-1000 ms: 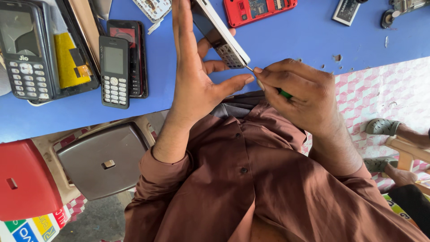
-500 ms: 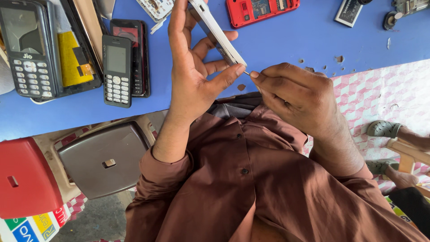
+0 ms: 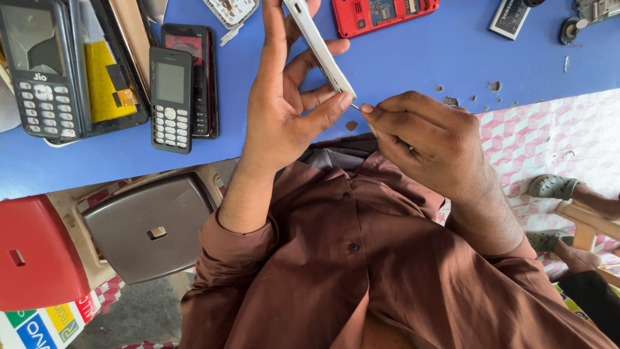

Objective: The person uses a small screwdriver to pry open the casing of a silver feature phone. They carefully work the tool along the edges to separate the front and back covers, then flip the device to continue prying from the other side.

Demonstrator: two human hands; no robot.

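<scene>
I see the left hand (image 3: 281, 110) gripping a slim white phone (image 3: 318, 45) by its long edges, tilted edge-on above the blue table (image 3: 413, 58), while the right hand (image 3: 426, 139) pinches a thin tool (image 3: 356, 106) whose tip touches the phone's near end. I judge the phone light, stiff, rather slippery and easily cracked, best held along its edges. At left lie 2 keypad phones (image 3: 171, 100); far right, a red phone shell (image 3: 381, 13).
</scene>
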